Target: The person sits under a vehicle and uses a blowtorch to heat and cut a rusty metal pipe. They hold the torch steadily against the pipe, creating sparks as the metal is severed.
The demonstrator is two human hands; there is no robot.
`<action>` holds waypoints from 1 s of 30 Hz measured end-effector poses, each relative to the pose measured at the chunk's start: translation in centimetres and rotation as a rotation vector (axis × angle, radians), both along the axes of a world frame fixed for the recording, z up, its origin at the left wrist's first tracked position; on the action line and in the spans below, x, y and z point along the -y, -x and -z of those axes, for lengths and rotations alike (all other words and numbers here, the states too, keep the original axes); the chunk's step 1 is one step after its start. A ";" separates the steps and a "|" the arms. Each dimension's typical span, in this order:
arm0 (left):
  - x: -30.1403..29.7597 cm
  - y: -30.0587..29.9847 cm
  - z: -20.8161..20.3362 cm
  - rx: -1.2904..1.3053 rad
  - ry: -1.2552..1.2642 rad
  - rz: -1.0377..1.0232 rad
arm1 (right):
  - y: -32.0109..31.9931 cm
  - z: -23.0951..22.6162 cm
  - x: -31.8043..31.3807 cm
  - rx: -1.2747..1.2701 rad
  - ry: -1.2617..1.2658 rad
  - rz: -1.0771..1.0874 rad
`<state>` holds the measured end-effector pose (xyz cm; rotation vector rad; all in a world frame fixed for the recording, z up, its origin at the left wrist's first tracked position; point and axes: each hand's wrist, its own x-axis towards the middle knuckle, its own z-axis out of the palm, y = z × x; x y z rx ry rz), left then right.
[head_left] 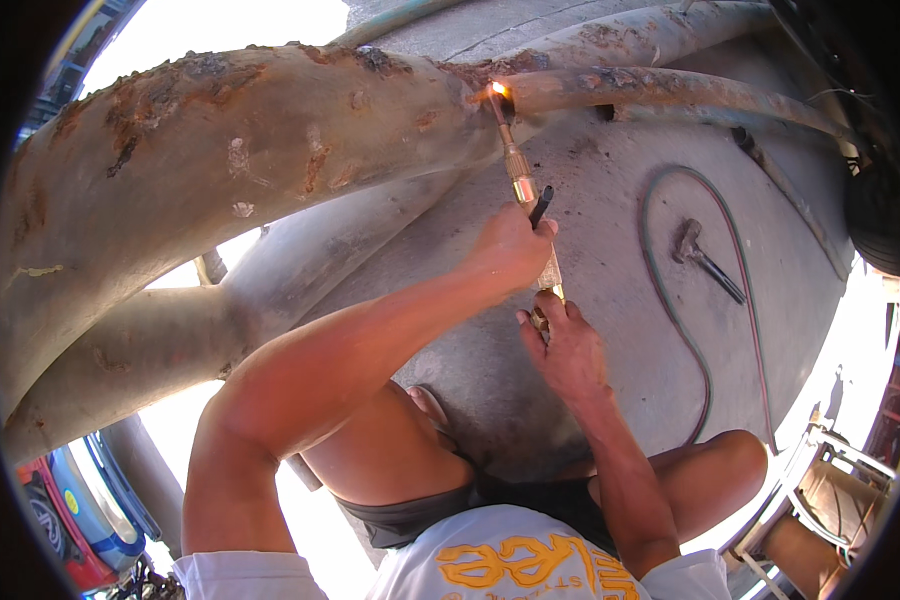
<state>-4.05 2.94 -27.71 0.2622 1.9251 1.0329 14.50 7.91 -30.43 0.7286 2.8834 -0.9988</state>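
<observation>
Space around the torch: to its left, the curved edge of a thick, rust-scabbed pipe bounds the reach; to its right, concrete floor extends beneath a looped hose and the hammer within that loop. The torch, slender and brass-coloured, slants upward; a bright flame burns at its tip, beside a thinner pipe. Of the 2 hands, the left hand, elbow bent, closes its grip around the torch's body; the right hand holds the torch's rear fittings between curled fingers.
</observation>
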 end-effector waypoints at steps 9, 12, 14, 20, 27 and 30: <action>0.1 0.1 -0.6 0.016 -0.047 0.005 | -0.1 0.5 -0.4 -0.001 0.016 -0.015; 0.0 0.2 -1.1 0.026 0.007 0.026 | -0.1 0.6 -0.6 -0.024 0.053 -0.016; 0.1 0.2 -1.3 0.043 -0.004 0.022 | -0.2 0.6 -0.6 -0.031 0.047 -0.018; 0.1 -0.2 -1.0 0.025 -0.050 -0.034 | -0.2 0.8 -0.4 -0.025 0.041 -0.020; 0.0 0.0 -0.9 0.016 -0.051 -0.051 | -0.2 0.9 -0.6 -0.021 0.030 -0.038; 0.1 0.4 -1.3 0.064 -0.029 0.031 | -0.3 1.1 -0.5 -0.034 0.034 -0.038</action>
